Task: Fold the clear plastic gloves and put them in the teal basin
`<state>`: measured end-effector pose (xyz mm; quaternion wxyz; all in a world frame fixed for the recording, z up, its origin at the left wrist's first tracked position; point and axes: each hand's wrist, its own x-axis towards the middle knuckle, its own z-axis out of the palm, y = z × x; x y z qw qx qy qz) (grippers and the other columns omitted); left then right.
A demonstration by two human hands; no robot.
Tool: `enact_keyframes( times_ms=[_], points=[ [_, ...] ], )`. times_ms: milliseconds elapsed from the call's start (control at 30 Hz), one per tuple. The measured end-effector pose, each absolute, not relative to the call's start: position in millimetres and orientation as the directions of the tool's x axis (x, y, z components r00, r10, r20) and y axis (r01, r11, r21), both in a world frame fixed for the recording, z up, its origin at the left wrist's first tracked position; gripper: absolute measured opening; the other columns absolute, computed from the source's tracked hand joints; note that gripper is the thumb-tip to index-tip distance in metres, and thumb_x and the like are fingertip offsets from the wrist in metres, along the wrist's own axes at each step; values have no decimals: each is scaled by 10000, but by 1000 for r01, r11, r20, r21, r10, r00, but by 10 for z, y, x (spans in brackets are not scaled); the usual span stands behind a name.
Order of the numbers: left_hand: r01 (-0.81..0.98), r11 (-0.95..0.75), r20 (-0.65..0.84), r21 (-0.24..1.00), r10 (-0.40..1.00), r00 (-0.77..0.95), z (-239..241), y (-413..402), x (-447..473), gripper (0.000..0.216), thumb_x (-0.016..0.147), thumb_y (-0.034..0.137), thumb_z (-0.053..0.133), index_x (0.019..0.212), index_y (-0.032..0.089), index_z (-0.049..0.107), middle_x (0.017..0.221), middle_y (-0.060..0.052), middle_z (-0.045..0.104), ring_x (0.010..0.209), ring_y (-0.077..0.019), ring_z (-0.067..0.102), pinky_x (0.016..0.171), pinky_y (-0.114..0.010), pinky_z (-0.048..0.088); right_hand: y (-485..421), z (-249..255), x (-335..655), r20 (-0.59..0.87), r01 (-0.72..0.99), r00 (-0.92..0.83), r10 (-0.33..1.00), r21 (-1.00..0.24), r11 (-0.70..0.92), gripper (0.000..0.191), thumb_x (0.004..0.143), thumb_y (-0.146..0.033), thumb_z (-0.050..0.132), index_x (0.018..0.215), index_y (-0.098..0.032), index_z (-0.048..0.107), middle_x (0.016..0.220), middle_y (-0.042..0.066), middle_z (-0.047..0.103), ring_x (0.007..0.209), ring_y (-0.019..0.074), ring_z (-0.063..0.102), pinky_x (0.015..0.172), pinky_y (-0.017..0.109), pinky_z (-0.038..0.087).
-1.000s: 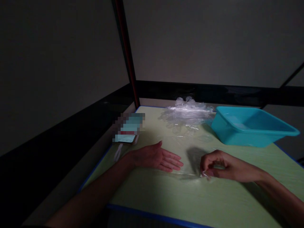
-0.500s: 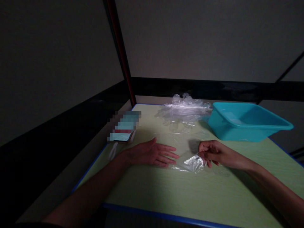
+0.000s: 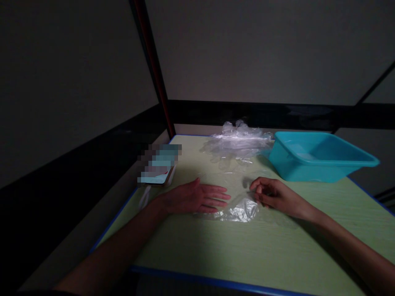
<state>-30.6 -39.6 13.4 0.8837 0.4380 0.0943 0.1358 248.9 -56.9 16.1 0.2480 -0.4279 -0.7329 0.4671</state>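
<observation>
A clear thin plastic glove lies spread on the table, crinkled and shiny between my hands; its full outline is hard to make out. My left hand rests flat on its left part, fingers stretched out. At its right side is my right hand, fingers loosely curled, with a gap between index finger and thumb. The thumb is close to the crinkled plastic; whether it touches cannot be told. Farther back lies a pile of clear disposable gloves.
A turquoise plastic basin stands at the right rear of the pale green table, which has a blue edge. On the left lies a phone, partly pixelated, with a white strap. Walls close in behind and at left.
My right hand has moved slightly left and its pinch on the plastic has loosened. The crinkled part lies flatter and farther left. My left hand stays nearly in place, fingers closer together.
</observation>
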Motion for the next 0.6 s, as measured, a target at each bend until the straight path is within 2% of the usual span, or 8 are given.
enact_keyframes(
  times_ms=[200,267,367,433,600],
  points=[
    [-192,576,-55,795,383,922,137,-395,-307,749,743,542,497,1270,39,321,1360,-205,255,1238,-309,263,989,-412,167,-572,189,2488,84,501,-419,904,-809,307,154,779,-295,516,864,-167,515,699,3,504,596,117,461,502,230,360],
    [-216,577,-47,788,406,912,142,-397,-306,731,742,534,502,1256,39,345,1351,-198,280,1236,-312,267,992,-408,161,-571,192,2495,103,488,-376,921,-823,292,158,788,-311,510,862,-172,516,708,7,514,600,121,472,500,234,365],
    [-238,580,-36,779,420,907,147,-401,-303,717,750,526,494,1246,27,358,1338,-201,303,1230,-318,276,995,-413,151,-573,205,2483,68,322,-341,937,-929,185,178,788,-339,522,863,-180,498,695,-4,512,578,113,502,478,225,381],
    [-239,585,-31,775,412,910,144,-400,-303,720,756,527,484,1249,19,353,1329,-206,317,1225,-312,289,996,-408,149,-578,215,2453,19,181,-358,933,-980,89,195,781,-342,541,877,-180,490,740,8,541,633,123,549,524,235,423],
    [-235,588,-30,774,405,914,131,-393,-306,697,785,511,451,1254,8,344,1314,-208,338,1210,-299,321,997,-399,148,-578,169,2378,-89,6,-453,887,-995,-97,211,760,-303,587,908,-177,507,881,38,592,773,129,591,700,267,461]
  ],
)
